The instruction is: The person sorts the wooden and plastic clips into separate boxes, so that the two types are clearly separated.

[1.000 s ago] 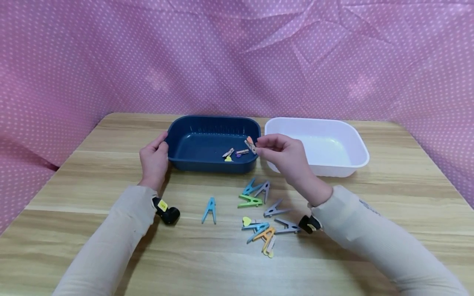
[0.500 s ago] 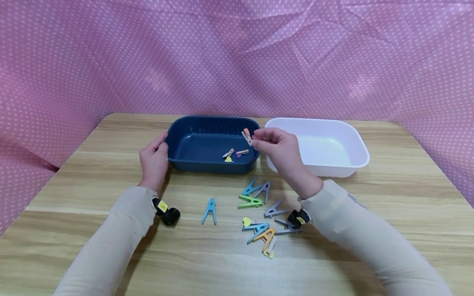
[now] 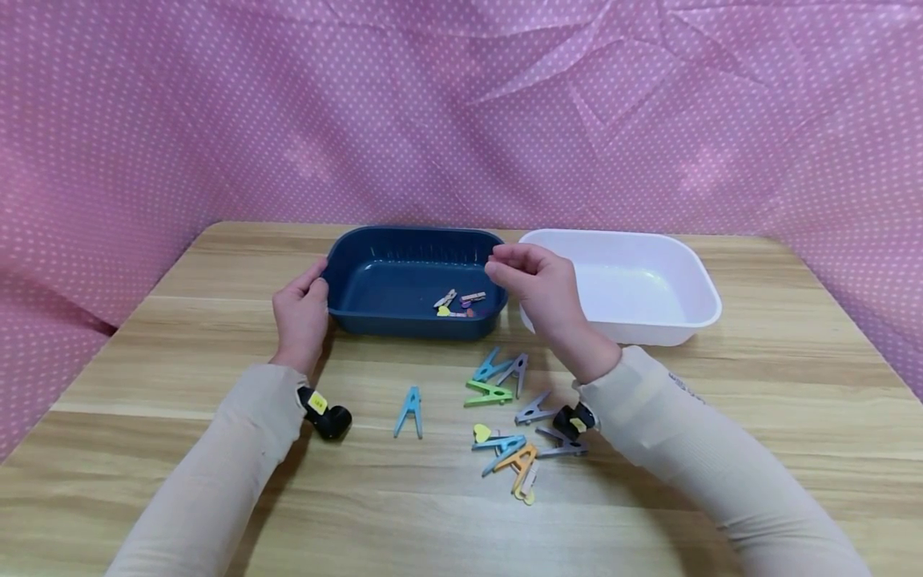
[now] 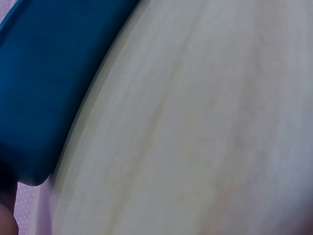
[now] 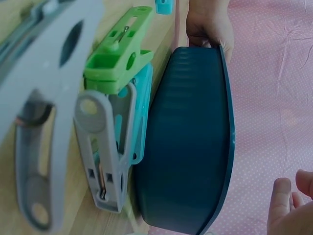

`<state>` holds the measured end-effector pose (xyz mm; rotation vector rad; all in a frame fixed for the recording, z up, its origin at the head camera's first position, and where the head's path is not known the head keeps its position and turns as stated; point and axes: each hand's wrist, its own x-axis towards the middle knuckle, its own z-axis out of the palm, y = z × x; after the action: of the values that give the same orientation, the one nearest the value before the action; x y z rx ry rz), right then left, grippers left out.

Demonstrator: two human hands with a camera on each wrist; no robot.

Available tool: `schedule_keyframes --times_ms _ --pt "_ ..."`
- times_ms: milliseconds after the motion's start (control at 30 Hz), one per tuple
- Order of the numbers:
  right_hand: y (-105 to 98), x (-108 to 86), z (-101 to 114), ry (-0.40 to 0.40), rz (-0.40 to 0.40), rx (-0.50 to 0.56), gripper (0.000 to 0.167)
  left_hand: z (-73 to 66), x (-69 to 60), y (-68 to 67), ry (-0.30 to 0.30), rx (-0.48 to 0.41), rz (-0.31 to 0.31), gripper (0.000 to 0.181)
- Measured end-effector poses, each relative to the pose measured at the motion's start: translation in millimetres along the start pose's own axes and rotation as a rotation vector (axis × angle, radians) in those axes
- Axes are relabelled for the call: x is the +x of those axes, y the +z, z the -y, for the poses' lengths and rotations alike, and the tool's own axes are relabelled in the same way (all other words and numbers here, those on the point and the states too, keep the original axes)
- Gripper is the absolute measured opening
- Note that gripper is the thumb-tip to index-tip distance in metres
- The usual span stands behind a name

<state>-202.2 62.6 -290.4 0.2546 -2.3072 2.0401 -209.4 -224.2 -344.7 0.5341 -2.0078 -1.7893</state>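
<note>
My left hand (image 3: 300, 316) holds the left end of the dark blue plastic basin (image 3: 404, 325); in the right wrist view the same hand (image 5: 209, 27) grips the basin's far rim. Over the basin's right end is my right hand (image 3: 544, 292), with nothing seen between thumb and fingers. Its fingertips also show in the right wrist view, spread a little apart from the thumb. On the basin floor lie several small wooden clothespins with coloured decorations, among them one wooden clothespin (image 3: 445, 299) at the left and another clothespin (image 3: 473, 297) beside it.
A white basin (image 3: 652, 330) stands right of the blue one. In front, on the wooden table (image 3: 346, 505), lie several plastic clothespins: a green clothespin (image 3: 488, 393), an orange clothespin (image 3: 521, 458), a lone blue clothespin (image 3: 409, 410) and grey ones. Wooden clothespins with yellow hearts (image 3: 481, 433) lie among them.
My right hand has moved left and slightly up, over the blue basin, and let go of a wooden clothespin with an orange decoration, which now lies near the basin's front wall. My left hand stays put.
</note>
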Motion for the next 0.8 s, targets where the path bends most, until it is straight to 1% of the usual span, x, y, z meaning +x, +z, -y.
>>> schedule_keyframes --times_ms 200,433,667,800 --pt "0 -0.3 0 0.018 0.01 0.01 0.028 -0.7 -1.4 -1.6 -0.015 -0.021 0.018 0.036" --pt "-3 -2.8 1 0.012 0.03 0.021 0.028 -0.3 -1.4 -2.7 -0.019 0.032 0.037 0.037" --pt "-6 -8.1 4 -0.023 0.102 -0.014 0.026 -1.4 -1.3 -2.1 -0.006 0.013 0.033 0.037" --pt "-9 -11.3 4 -0.046 0.135 -0.06 0.025 -1.3 -1.6 -2.4 -0.01 0.011 0.032 0.037"
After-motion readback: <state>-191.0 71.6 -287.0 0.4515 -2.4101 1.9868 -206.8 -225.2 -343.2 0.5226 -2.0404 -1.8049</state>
